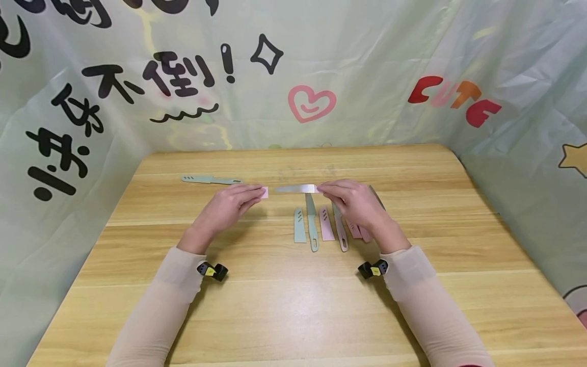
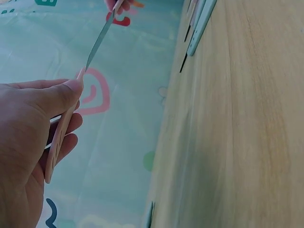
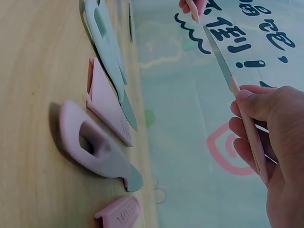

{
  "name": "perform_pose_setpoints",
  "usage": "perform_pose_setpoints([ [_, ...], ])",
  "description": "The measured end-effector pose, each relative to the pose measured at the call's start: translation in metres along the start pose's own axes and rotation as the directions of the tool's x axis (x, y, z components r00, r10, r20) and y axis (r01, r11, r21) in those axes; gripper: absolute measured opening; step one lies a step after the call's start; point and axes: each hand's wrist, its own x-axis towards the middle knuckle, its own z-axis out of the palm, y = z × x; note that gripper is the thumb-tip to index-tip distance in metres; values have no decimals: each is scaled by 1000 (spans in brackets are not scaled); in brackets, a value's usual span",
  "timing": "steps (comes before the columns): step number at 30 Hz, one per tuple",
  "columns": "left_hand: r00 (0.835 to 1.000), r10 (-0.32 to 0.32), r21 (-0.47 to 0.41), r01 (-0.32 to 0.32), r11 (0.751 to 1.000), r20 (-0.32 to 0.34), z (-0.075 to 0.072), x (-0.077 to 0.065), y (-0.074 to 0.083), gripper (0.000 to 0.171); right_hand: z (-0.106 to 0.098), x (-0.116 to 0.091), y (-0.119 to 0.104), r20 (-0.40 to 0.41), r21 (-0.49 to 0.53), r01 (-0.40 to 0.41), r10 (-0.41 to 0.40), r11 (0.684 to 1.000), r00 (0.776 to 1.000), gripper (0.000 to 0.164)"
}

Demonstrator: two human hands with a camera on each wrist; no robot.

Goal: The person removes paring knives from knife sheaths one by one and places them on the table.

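My left hand (image 1: pixel 229 204) grips a pink knife sheath (image 2: pixel 61 137); only its mouth end shows past the fingers in the head view. My right hand (image 1: pixel 355 201) holds a small knife by its pink handle (image 3: pixel 251 128), most of which the fingers hide in the head view. Its bare blade (image 1: pixel 293 188) points left at the sheath's mouth. A small gap separates tip and sheath in the head view. Both hands are raised above the table, and the knife and sheath are roughly in line.
Below the held knife lie a green sheath (image 1: pixel 299 227), a green-handled knife (image 1: pixel 313 227), a pink sheath (image 1: pixel 326 224) and a pink-handled knife (image 1: pixel 341 232). Another pink sheath (image 1: pixel 353 230) is partly behind my right hand. Far left rests a green sheathed knife (image 1: pixel 197 179).
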Motion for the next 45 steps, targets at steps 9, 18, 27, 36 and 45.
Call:
perform_pose_setpoints([
  [9,1000,3,-22,-3,1000,-6,1,-1,-5,30,4,-1,2,21,4,-48,48,999,999,25],
  [18,1000,-9,-54,10,998,27,7,-2,-9,30,13,-1,-3,64,17,-133,132,991,989,23],
  [27,997,-4,-84,11,996,77,12,-7,-11,26,22,3,-19,147,-1,-244,242,970,959,22],
  [36,994,11,-85,-2,996,107,11,-8,-11,23,30,14,-33,160,-68,-285,292,956,943,19],
  [45,994,7,-80,2,997,109,11,-12,-12,23,39,28,-56,158,-168,-334,360,927,920,15],
])
